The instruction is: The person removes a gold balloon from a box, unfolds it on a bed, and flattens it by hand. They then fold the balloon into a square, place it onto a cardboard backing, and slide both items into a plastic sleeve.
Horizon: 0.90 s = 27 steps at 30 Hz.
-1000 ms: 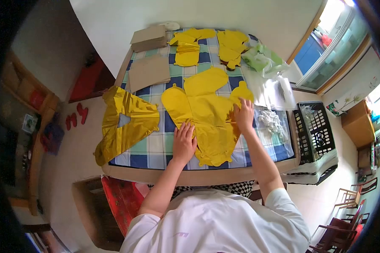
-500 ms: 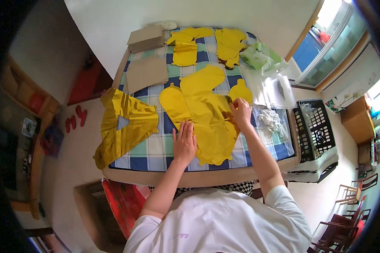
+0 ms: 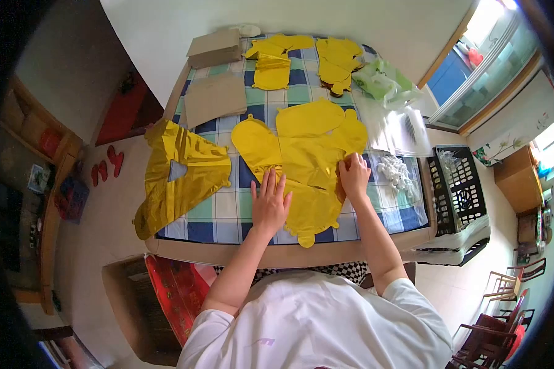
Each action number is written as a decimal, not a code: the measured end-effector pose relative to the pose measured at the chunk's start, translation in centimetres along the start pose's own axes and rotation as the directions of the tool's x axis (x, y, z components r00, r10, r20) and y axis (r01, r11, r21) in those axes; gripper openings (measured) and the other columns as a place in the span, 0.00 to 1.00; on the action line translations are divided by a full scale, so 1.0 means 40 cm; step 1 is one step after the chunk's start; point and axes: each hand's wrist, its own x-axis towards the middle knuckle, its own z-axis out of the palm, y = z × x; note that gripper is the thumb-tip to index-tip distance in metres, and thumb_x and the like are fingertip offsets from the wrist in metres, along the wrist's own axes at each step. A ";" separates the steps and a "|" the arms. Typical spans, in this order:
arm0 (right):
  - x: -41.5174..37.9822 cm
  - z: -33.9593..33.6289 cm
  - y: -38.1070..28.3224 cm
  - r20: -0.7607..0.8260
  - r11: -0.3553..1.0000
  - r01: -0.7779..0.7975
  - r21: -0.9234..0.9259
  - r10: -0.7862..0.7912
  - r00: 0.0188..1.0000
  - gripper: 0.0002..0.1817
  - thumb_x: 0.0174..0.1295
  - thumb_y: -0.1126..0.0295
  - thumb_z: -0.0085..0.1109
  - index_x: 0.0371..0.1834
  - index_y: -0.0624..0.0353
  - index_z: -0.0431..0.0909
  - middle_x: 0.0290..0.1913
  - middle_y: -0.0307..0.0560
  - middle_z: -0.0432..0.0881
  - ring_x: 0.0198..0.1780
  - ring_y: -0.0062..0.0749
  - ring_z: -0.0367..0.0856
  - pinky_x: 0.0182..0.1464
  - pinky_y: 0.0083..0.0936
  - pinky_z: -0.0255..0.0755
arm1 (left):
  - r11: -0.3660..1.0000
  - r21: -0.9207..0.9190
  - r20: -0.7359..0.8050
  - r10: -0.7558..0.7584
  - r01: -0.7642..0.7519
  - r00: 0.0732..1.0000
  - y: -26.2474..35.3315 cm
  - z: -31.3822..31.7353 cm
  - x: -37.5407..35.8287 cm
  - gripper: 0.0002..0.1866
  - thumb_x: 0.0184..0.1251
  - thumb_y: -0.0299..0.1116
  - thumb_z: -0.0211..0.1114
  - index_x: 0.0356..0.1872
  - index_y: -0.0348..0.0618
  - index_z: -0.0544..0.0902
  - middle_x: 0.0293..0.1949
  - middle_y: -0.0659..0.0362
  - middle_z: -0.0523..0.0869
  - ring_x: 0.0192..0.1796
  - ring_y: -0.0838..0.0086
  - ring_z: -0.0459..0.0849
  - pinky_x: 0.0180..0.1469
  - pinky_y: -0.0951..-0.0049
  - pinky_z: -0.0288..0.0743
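Foil sheet [image 3: 308, 154] lies under the left hand [image 3: 269, 206], touching the right hand [image 3: 354, 177].

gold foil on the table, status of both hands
Left hand: flat on gold foil, empty. Right hand: fingers curled at foil's right edge, grip unclear. White cluster close by on the right, not touching either hand.

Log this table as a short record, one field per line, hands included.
Left hand: open, flat on central gold foil
Right hand: fingers bunched at its right edge
Left side: creased gold foil overhanging the table
Far left: cardboard stacks
Far side: more gold foil
Right side: small white pieces, clear plastic, green-and-white bag
Beside table: black crate
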 end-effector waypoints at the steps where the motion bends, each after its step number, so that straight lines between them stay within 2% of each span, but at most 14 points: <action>1: 0.002 0.008 0.001 -0.039 1.000 0.000 0.016 0.001 0.999 0.12 0.58 0.60 0.60 0.36 0.56 0.75 0.42 0.45 0.78 0.48 0.43 0.75 0.49 0.42 0.64 | 1.000 0.000 0.001 -0.001 0.001 1.000 0.000 0.000 0.000 0.27 0.72 0.45 0.52 0.68 0.44 0.65 0.70 0.46 0.64 0.74 0.58 0.58 0.71 0.42 0.48; 2: 0.009 0.015 0.002 -0.079 0.999 0.003 0.032 0.000 0.997 0.12 0.58 0.60 0.60 0.37 0.56 0.75 0.43 0.45 0.78 0.49 0.44 0.75 0.49 0.43 0.64 | 1.000 0.000 -0.001 -0.002 0.002 1.000 0.001 -0.001 0.002 0.27 0.72 0.45 0.52 0.67 0.44 0.67 0.70 0.46 0.64 0.74 0.58 0.58 0.71 0.42 0.48; 5: 0.116 0.029 0.014 -0.036 1.000 -0.016 0.018 0.016 0.999 0.14 0.59 0.59 0.59 0.43 0.53 0.77 0.48 0.45 0.77 0.53 0.43 0.74 0.53 0.45 0.64 | 1.000 0.004 0.013 -0.006 0.006 1.000 0.000 0.000 0.004 0.27 0.71 0.46 0.52 0.66 0.44 0.67 0.70 0.47 0.64 0.74 0.58 0.58 0.71 0.42 0.47; 8: 0.189 0.049 -0.007 0.028 0.992 0.112 -0.048 -0.111 0.993 0.16 0.59 0.58 0.59 0.48 0.50 0.78 0.52 0.45 0.77 0.58 0.42 0.72 0.57 0.44 0.64 | 0.999 0.031 0.058 -0.021 0.020 0.998 -0.006 0.010 -0.001 0.28 0.72 0.46 0.51 0.68 0.46 0.65 0.72 0.50 0.61 0.75 0.60 0.55 0.72 0.44 0.44; 9: 0.179 0.041 -0.035 0.075 0.967 0.251 0.040 -0.254 0.964 0.19 0.60 0.58 0.58 0.53 0.49 0.78 0.58 0.44 0.75 0.60 0.41 0.71 0.59 0.43 0.63 | 0.999 0.030 0.056 -0.024 0.022 0.998 -0.006 0.008 0.002 0.28 0.72 0.46 0.51 0.69 0.46 0.65 0.72 0.50 0.61 0.75 0.60 0.55 0.72 0.44 0.43; 10: 0.149 0.068 -0.045 0.108 0.910 0.415 -0.021 -0.410 0.906 0.21 0.60 0.57 0.58 0.57 0.48 0.76 0.62 0.44 0.73 0.62 0.42 0.69 0.62 0.47 0.60 | 0.999 0.026 0.060 -0.030 0.028 0.998 -0.004 0.007 -0.001 0.28 0.72 0.46 0.51 0.69 0.46 0.64 0.72 0.50 0.61 0.75 0.60 0.55 0.72 0.44 0.43; 11: 0.101 0.045 -0.102 0.246 0.849 0.523 -0.081 -0.491 0.835 0.24 0.62 0.55 0.55 0.61 0.46 0.73 0.65 0.46 0.70 0.65 0.43 0.67 0.67 0.55 0.54 | 0.999 0.022 0.065 -0.037 0.036 0.997 -0.004 0.007 0.000 0.29 0.72 0.46 0.51 0.69 0.45 0.64 0.72 0.50 0.61 0.75 0.60 0.55 0.72 0.44 0.43; 12: 0.060 0.049 -0.114 0.369 0.831 0.557 -0.006 -0.515 0.773 0.25 0.64 0.54 0.53 0.64 0.45 0.71 0.67 0.47 0.68 0.69 0.43 0.63 0.69 0.61 0.47 | 0.999 0.017 0.067 -0.037 0.036 0.997 -0.002 0.003 0.002 0.29 0.72 0.46 0.51 0.70 0.45 0.63 0.72 0.50 0.60 0.75 0.60 0.55 0.72 0.43 0.43; 14: 0.011 0.075 -0.116 0.297 0.828 0.553 0.090 -0.552 0.779 0.24 0.65 0.53 0.51 0.64 0.43 0.70 0.68 0.47 0.67 0.71 0.43 0.60 0.69 0.62 0.46 | 0.999 0.005 0.077 -0.042 0.042 0.996 0.002 -0.006 0.001 0.30 0.72 0.46 0.52 0.70 0.45 0.62 0.72 0.50 0.60 0.75 0.60 0.55 0.72 0.43 0.43; 17: 0.027 0.069 -0.115 0.336 0.854 0.519 0.028 -0.497 0.800 0.23 0.66 0.54 0.51 0.64 0.43 0.70 0.69 0.47 0.66 0.72 0.43 0.59 0.68 0.64 0.46 | 0.999 -0.017 0.013 -0.042 0.043 0.999 -0.001 -0.001 -0.014 0.31 0.70 0.45 0.55 0.70 0.45 0.61 0.72 0.49 0.60 0.75 0.59 0.55 0.72 0.41 0.42; 20: 0.030 0.075 -0.103 0.299 0.850 0.526 0.014 -0.505 0.809 0.23 0.66 0.54 0.51 0.64 0.43 0.70 0.68 0.47 0.67 0.71 0.43 0.60 0.68 0.65 0.46 | 0.997 -0.014 -0.045 -0.079 0.078 0.996 0.002 0.000 -0.010 0.31 0.69 0.43 0.57 0.69 0.45 0.63 0.71 0.48 0.61 0.74 0.57 0.56 0.71 0.40 0.43; 23: 0.032 0.078 -0.100 0.268 0.838 0.545 0.042 -0.535 0.802 0.22 0.66 0.56 0.51 0.63 0.44 0.71 0.67 0.48 0.67 0.70 0.44 0.61 0.67 0.66 0.47 | 0.996 -0.091 -0.028 0.013 -0.016 1.000 0.012 -0.029 0.025 0.30 0.68 0.43 0.59 0.68 0.44 0.65 0.71 0.48 0.62 0.74 0.55 0.57 0.71 0.41 0.46; 26: 0.032 0.080 -0.098 0.260 0.830 0.555 0.052 -0.548 0.795 0.22 0.66 0.56 0.51 0.63 0.44 0.71 0.67 0.48 0.67 0.70 0.45 0.61 0.66 0.67 0.48 | 0.976 -0.146 0.017 0.167 -0.162 0.986 0.019 0.003 0.039 0.28 0.67 0.44 0.59 0.66 0.45 0.68 0.71 0.49 0.62 0.73 0.54 0.59 0.70 0.43 0.48; 27: 0.032 0.080 -0.097 0.258 0.829 0.556 0.055 -0.550 0.795 0.22 0.66 0.56 0.51 0.63 0.45 0.71 0.67 0.48 0.67 0.70 0.45 0.61 0.66 0.67 0.48 | 0.976 -0.145 -0.003 0.163 -0.162 0.987 0.019 0.010 0.044 0.28 0.67 0.44 0.59 0.66 0.46 0.69 0.70 0.50 0.63 0.73 0.54 0.59 0.70 0.43 0.49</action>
